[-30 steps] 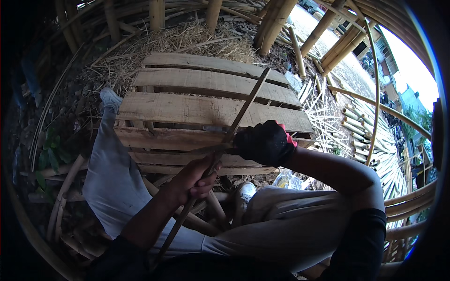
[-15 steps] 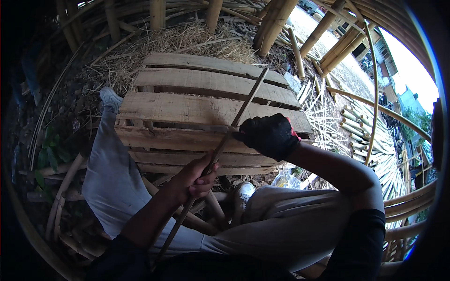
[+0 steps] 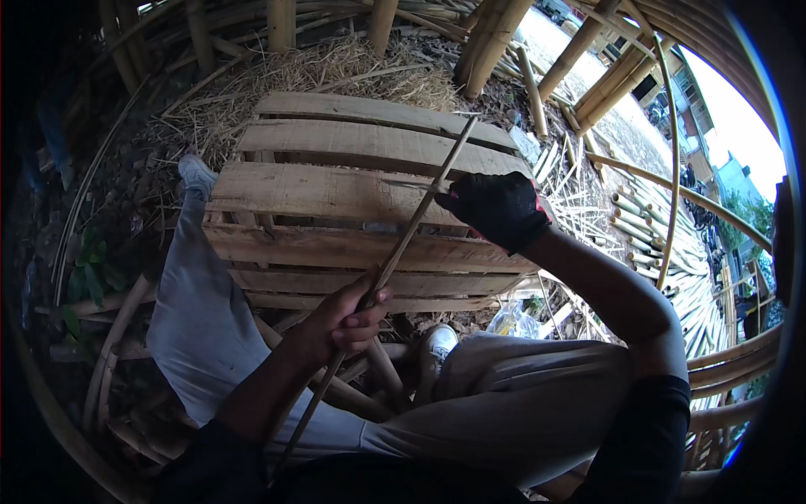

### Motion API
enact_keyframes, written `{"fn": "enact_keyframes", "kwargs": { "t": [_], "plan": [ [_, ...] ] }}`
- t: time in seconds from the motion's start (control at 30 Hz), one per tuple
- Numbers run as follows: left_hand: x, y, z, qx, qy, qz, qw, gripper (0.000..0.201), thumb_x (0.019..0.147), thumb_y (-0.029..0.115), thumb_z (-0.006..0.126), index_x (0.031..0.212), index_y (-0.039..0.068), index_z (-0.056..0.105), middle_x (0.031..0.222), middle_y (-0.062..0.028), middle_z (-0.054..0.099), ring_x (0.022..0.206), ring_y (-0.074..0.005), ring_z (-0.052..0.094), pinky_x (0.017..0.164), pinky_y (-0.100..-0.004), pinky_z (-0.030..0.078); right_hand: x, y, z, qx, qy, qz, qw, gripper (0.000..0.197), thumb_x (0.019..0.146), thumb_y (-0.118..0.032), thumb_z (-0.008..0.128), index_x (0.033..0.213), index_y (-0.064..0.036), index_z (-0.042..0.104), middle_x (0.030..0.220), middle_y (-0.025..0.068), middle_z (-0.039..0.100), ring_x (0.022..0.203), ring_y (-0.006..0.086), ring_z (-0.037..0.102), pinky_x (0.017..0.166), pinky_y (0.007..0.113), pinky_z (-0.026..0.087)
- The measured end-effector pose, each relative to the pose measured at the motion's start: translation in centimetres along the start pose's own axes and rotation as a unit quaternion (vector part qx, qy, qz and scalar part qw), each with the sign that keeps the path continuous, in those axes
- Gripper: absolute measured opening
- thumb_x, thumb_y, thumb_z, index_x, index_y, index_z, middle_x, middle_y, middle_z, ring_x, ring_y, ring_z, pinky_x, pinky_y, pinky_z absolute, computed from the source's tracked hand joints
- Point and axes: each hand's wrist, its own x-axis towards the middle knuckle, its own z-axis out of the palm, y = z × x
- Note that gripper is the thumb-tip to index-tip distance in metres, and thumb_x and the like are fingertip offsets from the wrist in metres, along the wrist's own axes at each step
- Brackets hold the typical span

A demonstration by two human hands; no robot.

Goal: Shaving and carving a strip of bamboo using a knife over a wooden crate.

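Observation:
A long, thin bamboo strip (image 3: 409, 228) slants from near my lap up across the wooden slatted table, its tip toward the far right. Bare fingers of my left hand (image 3: 351, 317) wrap around its lower middle. My right hand (image 3: 497, 210), in a black glove with red trim, is closed around a knife (image 3: 410, 184); the handle is hidden in the fist. The thin blade, a little blurred, points left and lies across the strip's upper part, seemingly touching it.
Beneath the strip is the slatted wooden table (image 3: 311, 191), with gaps between its boards. Dry straw shavings (image 3: 311, 77) heap behind it. At right lie stacked bamboo poles (image 3: 642, 227) and pale split pieces. A clear plastic bag (image 3: 514, 321) sits near my shoe. Upright bamboo posts (image 3: 491, 46) stand beyond.
My right hand with the knife has moved up along the strip, away from my left hand. The left hand still grips about the same place, shifted slightly left.

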Motion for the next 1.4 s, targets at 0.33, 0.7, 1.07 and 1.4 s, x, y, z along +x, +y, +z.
{"fn": "enact_keyframes", "kwargs": {
  "t": [0.33,0.7,1.07,1.4],
  "plan": [
    [0.0,-0.2,0.5,-0.056,-0.019,0.005,0.998,0.041,0.103,0.049,0.033,0.089,0.013,0.047,0.046,0.0069,0.029,0.029,-0.0028,0.026,0.028,-0.0188,0.02,0.3,1.5,0.0,-0.025,0.045,0.002,0.999,0.036,0.095,-0.045,0.051,0.08,-0.0159,0.065,0.065,0.0037,0.063,0.053,0.0222,0.063,0.046,0.036,0.048],
    [1.0,-0.3,-1.5,-0.141,-0.061,-0.021,0.988,0.044,0.104,0.049,0.03,0.088,0.012,0.047,0.046,0.0041,0.033,0.027,-0.0051,0.029,0.026,-0.0198,0.023,-1.0,-0.7,0.5,0.05,0.05,-0.158,0.985,0.033,0.089,-0.045,0.061,0.072,-0.0164,0.062,0.063,0.0019,0.062,0.054,0.0193,0.063,0.047,0.034,0.047],
    [1.6,-0.3,-1.5,-0.208,-0.103,-0.035,0.972,0.049,0.102,0.053,0.029,0.084,0.011,0.044,0.046,-0.0001,0.037,0.026,-0.0081,0.035,0.025,-0.0208,0.024,-1.6,-4.7,-0.6,0.005,0.009,-0.042,0.999,0.031,0.088,-0.047,0.06,0.082,-0.0171,0.064,0.065,0.0008,0.062,0.054,0.0199,0.063,0.046,0.033,0.048],
    [1.4,-0.1,-0.8,-0.074,-0.076,-0.012,0.994,0.05,0.099,0.059,0.036,0.079,0.014,0.045,0.045,0.0031,0.035,0.026,-0.0061,0.033,0.025,-0.0208,0.022,-1.8,-3.8,-0.6,0.07,0.083,-0.146,0.983,0.024,0.085,-0.04,0.064,0.077,-0.0178,0.064,0.062,0.0002,0.059,0.051,0.0167,0.06,0.044,0.032,0.044]
  ]
}}
